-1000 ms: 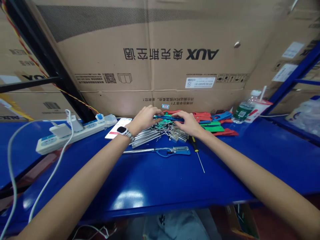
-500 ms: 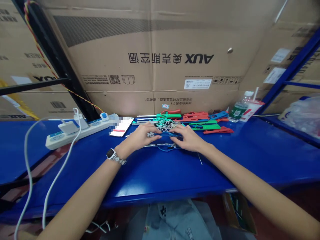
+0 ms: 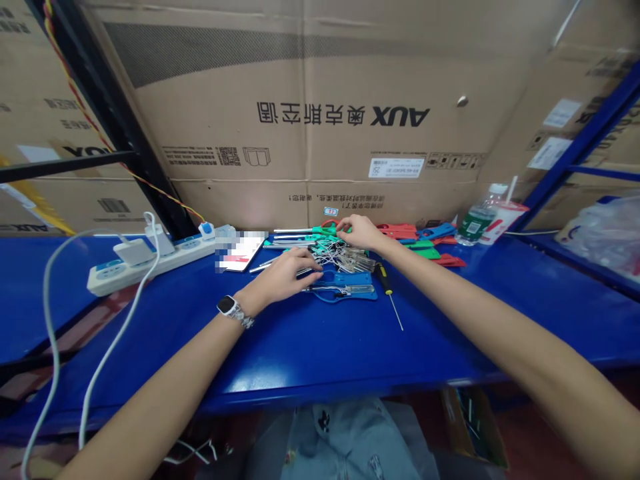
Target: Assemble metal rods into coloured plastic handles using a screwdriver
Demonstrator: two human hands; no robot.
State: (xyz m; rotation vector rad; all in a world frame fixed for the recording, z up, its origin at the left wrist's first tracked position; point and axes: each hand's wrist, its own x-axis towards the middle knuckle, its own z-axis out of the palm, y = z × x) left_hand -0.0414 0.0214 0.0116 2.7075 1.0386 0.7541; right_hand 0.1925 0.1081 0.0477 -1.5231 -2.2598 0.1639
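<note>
My left hand [image 3: 291, 275], a watch on its wrist, curls its fingers and thumb round the front end of a blue lighter casing [image 3: 354, 279], long-nosed and lying low on the table. Just in front lies an opened blue lighter [image 3: 357, 291] with its metal tube and inner parts showing. Over the back of a pile of small metal and wire parts [image 3: 337, 253] is my right hand [image 3: 361, 232], fingertips drawn together beside a green lighter [image 3: 325, 230]; what they pinch is too small to make out. A yellow-and-black screwdriver [image 3: 387, 283] rests right of the casing.
Red lighters [image 3: 400, 231] and other coloured ones lie behind my right forearm. A bottle [image 3: 477, 220] and a cup [image 3: 503, 220] stand at the back right. To the left are a phone [image 3: 245, 252] and a power strip [image 3: 165, 260] with white cables. Cardboard [image 3: 320, 80] walls the back.
My right hand has moved up and back from the blue casing to the rear of the parts pile, uncovering the casing and screwdriver. My left hand has stayed nearly in place.
</note>
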